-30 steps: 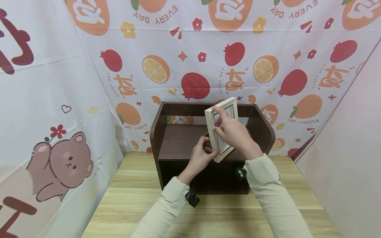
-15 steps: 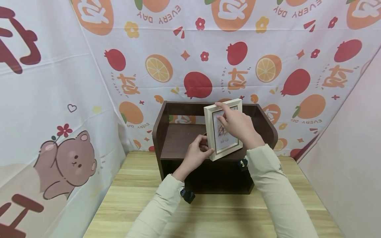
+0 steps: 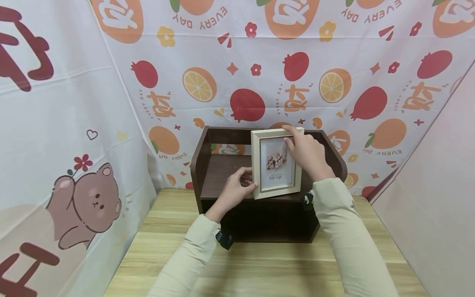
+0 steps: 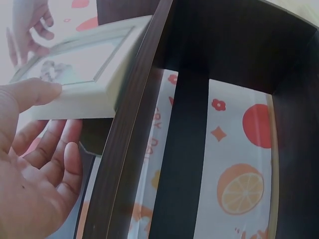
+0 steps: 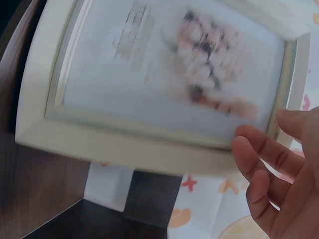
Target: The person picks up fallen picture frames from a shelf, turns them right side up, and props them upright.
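Observation:
A cream picture frame (image 3: 276, 192) stands nearly upright, slightly tilted, at the front edge of the dark brown shelf's upper board. Its front, with a flower picture and small lettering, faces the head camera. My left hand (image 3: 236, 185) grips the lower left side; in the left wrist view the thumb (image 4: 42, 92) lies on the front border, with fingers below. At the upper right corner, my right hand (image 3: 307, 154) holds the frame with one finger over the top edge and curled fingertips (image 5: 244, 144) before the glass. Whether the frame's bottom touches the board cannot be told.
The dark brown two-level shelf (image 3: 219, 177) stands on a light wood table (image 3: 159, 235). Its raised side panels (image 3: 197, 165) flank the upper board, and the lower compartment (image 3: 267, 222) is dark. A fruit-print cloth (image 3: 222, 53) hangs close behind.
The picture frame has turned from an angled, side-on view to face the head camera. My left hand has shifted left with its edge, and my right hand has moved right.

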A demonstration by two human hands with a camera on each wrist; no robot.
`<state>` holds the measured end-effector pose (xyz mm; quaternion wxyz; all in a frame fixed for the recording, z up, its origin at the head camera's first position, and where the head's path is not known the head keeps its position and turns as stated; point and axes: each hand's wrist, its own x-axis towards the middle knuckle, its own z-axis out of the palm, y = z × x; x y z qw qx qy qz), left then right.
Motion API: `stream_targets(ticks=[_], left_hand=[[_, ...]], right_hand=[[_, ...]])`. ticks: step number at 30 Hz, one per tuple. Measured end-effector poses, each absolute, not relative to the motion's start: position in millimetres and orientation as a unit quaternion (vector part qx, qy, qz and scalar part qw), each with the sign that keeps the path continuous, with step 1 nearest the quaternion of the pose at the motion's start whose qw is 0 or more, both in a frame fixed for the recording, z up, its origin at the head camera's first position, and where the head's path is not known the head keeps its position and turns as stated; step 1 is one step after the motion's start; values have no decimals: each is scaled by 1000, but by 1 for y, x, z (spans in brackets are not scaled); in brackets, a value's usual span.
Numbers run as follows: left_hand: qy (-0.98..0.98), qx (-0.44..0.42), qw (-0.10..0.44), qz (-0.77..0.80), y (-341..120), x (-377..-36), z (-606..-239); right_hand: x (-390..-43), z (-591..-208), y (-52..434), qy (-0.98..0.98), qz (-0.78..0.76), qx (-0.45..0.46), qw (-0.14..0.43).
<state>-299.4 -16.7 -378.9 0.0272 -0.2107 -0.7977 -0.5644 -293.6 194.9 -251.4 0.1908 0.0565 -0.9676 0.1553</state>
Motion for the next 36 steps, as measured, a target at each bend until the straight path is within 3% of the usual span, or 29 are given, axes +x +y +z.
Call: stream_targets(ticks=[8,21,28,36], left_hand=[[-800,-227,15,-555,-26,-307,-376],[-804,-245,-9,-542,-44,-340,-376],[-811,-247,-22,-530,-49,-316,-345],[-810,-247,-25,-531,-48,-311,-345]], right_hand=[[-299,-255,205,-963,154,38,220],[-312,-261,212,-964,156,45,209],[-312,-265,208,-963,161,47,213],[-309,-271,208,-959,171,33,224]])
